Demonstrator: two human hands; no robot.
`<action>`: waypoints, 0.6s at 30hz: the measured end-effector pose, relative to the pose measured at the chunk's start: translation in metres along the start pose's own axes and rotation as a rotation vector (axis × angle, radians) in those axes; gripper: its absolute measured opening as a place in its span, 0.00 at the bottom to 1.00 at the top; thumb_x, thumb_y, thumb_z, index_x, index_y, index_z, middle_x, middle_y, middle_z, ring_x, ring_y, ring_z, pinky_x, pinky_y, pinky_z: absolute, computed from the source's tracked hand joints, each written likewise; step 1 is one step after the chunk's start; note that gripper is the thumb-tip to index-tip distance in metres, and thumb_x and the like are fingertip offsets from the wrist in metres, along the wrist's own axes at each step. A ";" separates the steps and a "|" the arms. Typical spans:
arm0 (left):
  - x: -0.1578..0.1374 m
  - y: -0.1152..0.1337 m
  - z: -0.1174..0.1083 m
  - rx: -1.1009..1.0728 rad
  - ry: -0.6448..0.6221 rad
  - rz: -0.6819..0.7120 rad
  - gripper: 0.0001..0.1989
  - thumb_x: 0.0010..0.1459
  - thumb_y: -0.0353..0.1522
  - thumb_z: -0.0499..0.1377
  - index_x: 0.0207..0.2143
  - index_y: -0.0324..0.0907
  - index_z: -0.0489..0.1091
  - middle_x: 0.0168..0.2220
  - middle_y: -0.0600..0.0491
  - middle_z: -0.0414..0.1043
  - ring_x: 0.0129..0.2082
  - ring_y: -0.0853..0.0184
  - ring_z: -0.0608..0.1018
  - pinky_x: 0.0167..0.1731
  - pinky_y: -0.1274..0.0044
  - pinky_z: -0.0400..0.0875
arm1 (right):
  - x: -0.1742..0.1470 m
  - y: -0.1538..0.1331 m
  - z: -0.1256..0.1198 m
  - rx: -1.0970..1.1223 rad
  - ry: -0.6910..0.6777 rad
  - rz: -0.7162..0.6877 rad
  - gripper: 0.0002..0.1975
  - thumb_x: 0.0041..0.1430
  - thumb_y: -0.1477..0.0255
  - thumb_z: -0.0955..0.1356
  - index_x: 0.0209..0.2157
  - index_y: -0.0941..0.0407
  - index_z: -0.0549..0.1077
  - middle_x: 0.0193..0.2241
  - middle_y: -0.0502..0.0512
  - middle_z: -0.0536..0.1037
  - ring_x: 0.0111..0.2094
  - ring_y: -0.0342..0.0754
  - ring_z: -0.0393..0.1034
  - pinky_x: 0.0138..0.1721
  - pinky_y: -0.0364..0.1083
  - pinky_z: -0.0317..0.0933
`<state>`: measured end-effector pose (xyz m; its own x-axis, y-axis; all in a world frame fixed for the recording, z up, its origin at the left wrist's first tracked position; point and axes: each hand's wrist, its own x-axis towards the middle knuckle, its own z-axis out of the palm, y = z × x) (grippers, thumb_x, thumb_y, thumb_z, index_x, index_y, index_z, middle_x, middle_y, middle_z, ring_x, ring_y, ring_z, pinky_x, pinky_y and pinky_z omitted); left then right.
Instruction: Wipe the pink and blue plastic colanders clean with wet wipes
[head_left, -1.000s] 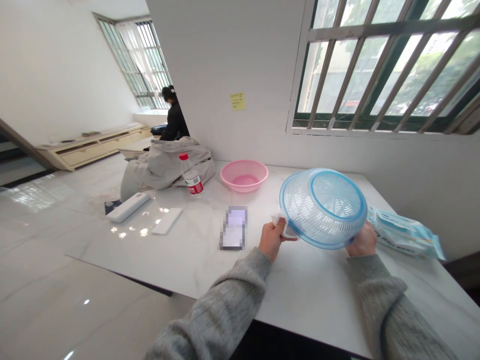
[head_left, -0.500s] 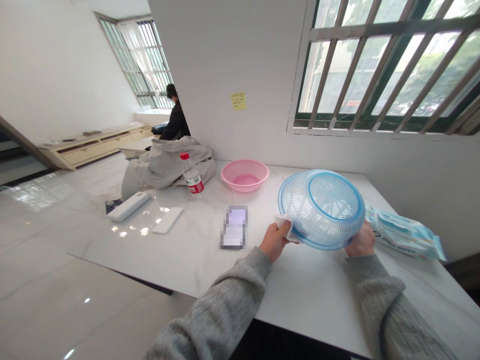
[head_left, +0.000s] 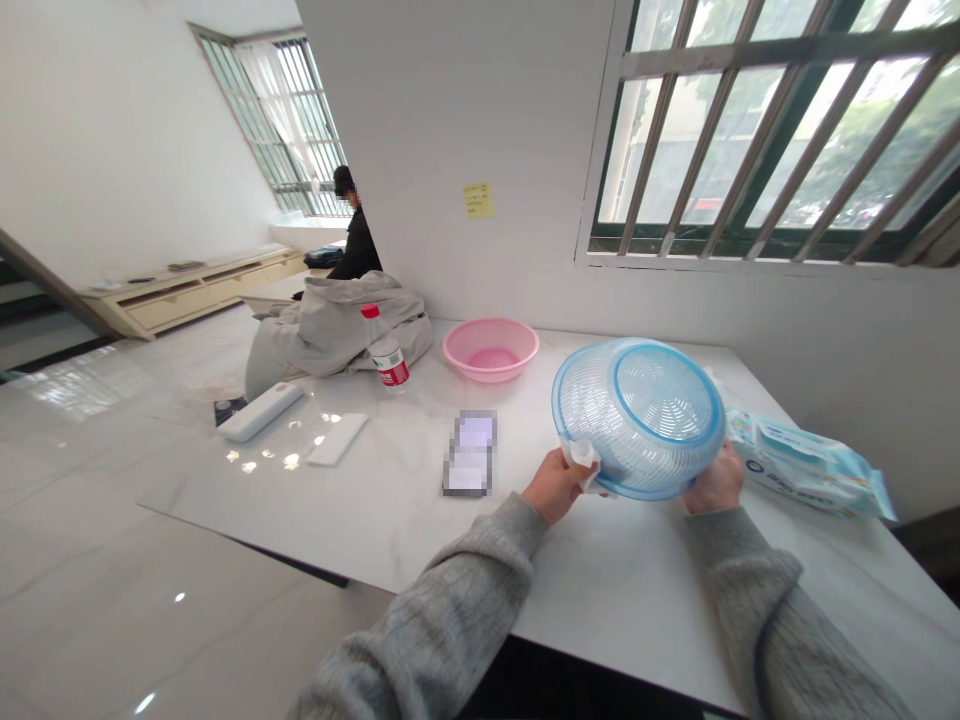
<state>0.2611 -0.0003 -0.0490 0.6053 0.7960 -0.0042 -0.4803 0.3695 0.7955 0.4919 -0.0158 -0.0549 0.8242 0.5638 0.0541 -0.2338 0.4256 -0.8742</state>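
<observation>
A translucent blue plastic basket [head_left: 600,410] is tipped up over the table, its round ringed base turned toward me. My left hand [head_left: 556,487] is closed on a white wipe [head_left: 582,460], pressing it against the basket's lower left rim. On the other side my right hand [head_left: 716,482] grips the basket's right edge, and part of its fingers is hidden behind the basket. Just right of that hand lies a light blue pack of wet wipes [head_left: 814,465]. A phone [head_left: 471,453] with a blurred screen lies left of my left hand.
A pink basin [head_left: 491,350] stands near the wall. Left of it are a red-capped bottle [head_left: 387,350], a grey cloth bag [head_left: 322,325], a long white case [head_left: 262,411] and a flat white piece [head_left: 337,440]. A person [head_left: 360,240] in dark clothing is in the background.
The basket has shifted very slightly left with my right hand. My left hand and the wipe have moved a little right along the rim.
</observation>
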 end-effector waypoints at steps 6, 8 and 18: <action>0.001 -0.003 -0.001 -0.100 0.066 -0.049 0.34 0.45 0.59 0.70 0.34 0.36 0.74 0.27 0.48 0.75 0.26 0.64 0.77 0.28 0.73 0.70 | -0.002 0.005 0.003 0.019 0.006 -0.018 0.18 0.54 0.59 0.74 0.43 0.54 0.79 0.36 0.49 0.80 0.36 0.45 0.73 0.48 0.50 0.70; 0.003 -0.002 -0.001 -0.130 0.129 -0.070 0.35 0.50 0.62 0.65 0.37 0.36 0.75 0.28 0.47 0.76 0.26 0.64 0.77 0.25 0.74 0.68 | -0.002 0.006 0.004 0.025 -0.010 -0.015 0.20 0.54 0.59 0.74 0.46 0.55 0.79 0.39 0.51 0.81 0.40 0.47 0.74 0.50 0.50 0.70; 0.007 0.007 -0.003 -0.195 0.379 -0.107 0.37 0.51 0.67 0.55 0.29 0.40 0.68 0.16 0.57 0.62 0.14 0.71 0.65 0.14 0.78 0.49 | -0.006 -0.010 0.012 0.052 -0.128 0.048 0.25 0.53 0.66 0.75 0.54 0.53 0.79 0.47 0.51 0.82 0.48 0.47 0.75 0.54 0.48 0.70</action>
<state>0.2604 0.0096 -0.0455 0.4000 0.8546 -0.3311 -0.5607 0.5139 0.6492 0.4836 -0.0150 -0.0411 0.7394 0.6689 0.0768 -0.3008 0.4302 -0.8512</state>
